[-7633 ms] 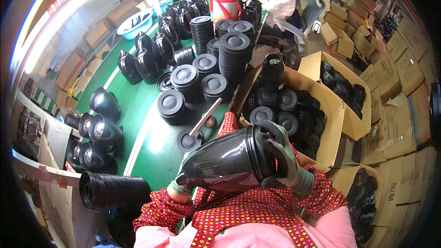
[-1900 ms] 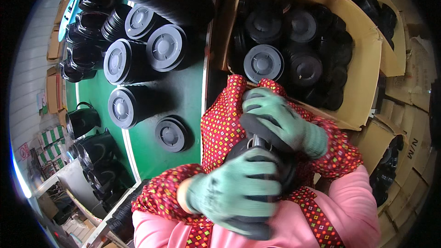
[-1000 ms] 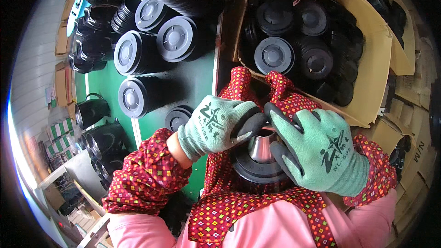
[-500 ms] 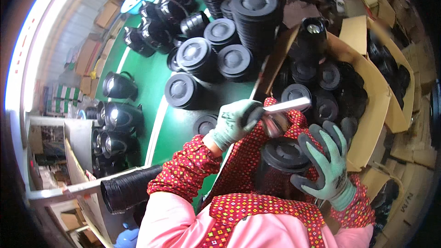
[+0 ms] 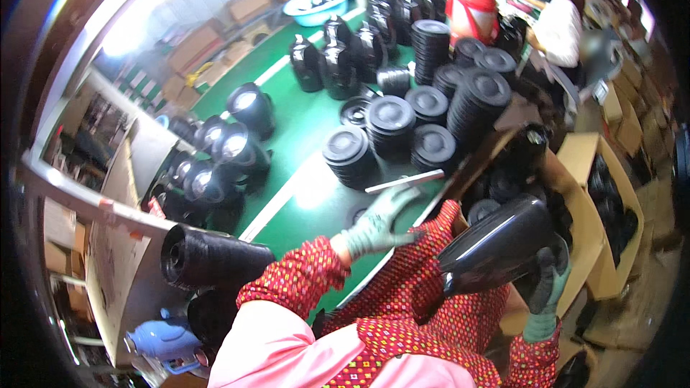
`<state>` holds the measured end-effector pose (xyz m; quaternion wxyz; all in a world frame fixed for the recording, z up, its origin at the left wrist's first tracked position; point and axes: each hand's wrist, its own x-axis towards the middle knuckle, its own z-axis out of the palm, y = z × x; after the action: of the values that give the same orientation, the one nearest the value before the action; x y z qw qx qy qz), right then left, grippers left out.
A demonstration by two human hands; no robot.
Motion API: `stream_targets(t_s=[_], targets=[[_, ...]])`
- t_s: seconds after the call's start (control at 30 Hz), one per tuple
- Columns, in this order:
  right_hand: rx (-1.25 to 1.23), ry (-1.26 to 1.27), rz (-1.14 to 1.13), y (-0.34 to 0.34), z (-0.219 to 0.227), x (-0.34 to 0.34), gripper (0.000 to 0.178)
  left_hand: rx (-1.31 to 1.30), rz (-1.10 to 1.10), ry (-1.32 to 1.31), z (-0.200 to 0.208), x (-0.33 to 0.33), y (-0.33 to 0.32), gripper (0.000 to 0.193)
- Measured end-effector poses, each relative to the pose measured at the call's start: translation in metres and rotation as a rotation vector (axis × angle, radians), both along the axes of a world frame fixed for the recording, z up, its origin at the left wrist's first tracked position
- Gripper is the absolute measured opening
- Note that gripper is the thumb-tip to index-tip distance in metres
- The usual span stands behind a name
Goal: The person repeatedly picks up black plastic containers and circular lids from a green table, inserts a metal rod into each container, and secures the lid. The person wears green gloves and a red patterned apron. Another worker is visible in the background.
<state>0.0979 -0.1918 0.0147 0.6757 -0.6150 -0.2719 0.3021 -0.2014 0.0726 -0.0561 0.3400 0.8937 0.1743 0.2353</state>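
My right hand, in a grey-green glove with dark fingers, grips a glossy black tapered plastic shell by its right end. The shell lies tilted on its side above my lap, over the red patterned apron. My left hand, in a matching glove, is over the table's near edge with its fingers apart and nothing in them. Just beyond those fingers a pale flat bar-shaped tool lies by the stacked black discs. Right of the stacks, an open cardboard box holds more black parts.
Stacked black round discs stand on the green table. Glossy black shells are at left and far back, near a light-blue basin and a red jug. A blue jug sits lower left. Another person is at far right.
My left hand has let go of the pale bar tool, now beyond its fingers. My right hand, spread beside the upright black shell before, now grips it, raised and tipped sideways. The view has shifted.
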Motion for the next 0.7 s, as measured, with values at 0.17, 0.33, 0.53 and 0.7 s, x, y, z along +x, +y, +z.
stream_targets(t_s=[0.17,0.33,0.53,0.7], targets=[[0.161,0.655,0.251,0.065,-0.016,-0.031,0.058,-0.419,-0.219,-0.199,0.075,-0.037,-0.058,0.080],[0.031,0.576,0.522,0.130,-0.026,-0.093,0.057,-0.544,0.171,-0.437,0.090,-0.096,-0.043,0.035],[-0.086,0.084,0.504,0.144,-0.049,-0.154,0.044,-0.440,0.716,-0.780,0.084,-0.091,0.073,0.027],[-0.079,-0.558,0.621,0.130,-0.088,-0.169,0.049,-0.329,1.023,-0.748,0.006,-0.097,0.244,0.028]])
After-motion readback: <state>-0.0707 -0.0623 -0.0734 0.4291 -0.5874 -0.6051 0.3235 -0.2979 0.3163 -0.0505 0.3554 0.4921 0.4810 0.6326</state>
